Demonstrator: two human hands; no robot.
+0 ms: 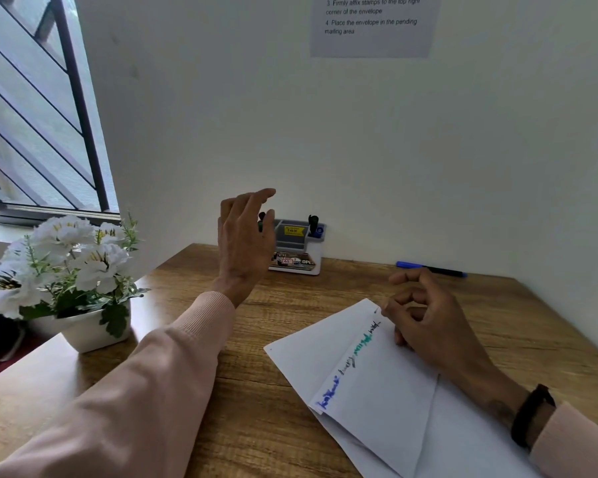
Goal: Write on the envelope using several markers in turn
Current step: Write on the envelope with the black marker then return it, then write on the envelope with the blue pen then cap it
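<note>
A white envelope (377, 391) lies slanted on the wooden desk (256, 391), with a line of blue, black and green writing along its flap edge. My right hand (432, 326) rests on the envelope's far corner with its fingers loosely curled and nothing in them. My left hand (244, 243) is raised with spread fingers in front of the grey-and-white pen organizer (297, 251) by the wall. A dark green marker (261, 223) stands just behind its fingertips; I cannot tell whether they touch. A black marker (313, 224) stands in the organizer's right compartment. A blue marker (430, 269) lies by the wall.
A white pot of white flowers (83, 281) stands at the desk's left edge under a barred window (38, 115). The wall closes off the back and right, with a printed instruction sheet (373, 25) on it. A dark band (532, 415) is on my right wrist.
</note>
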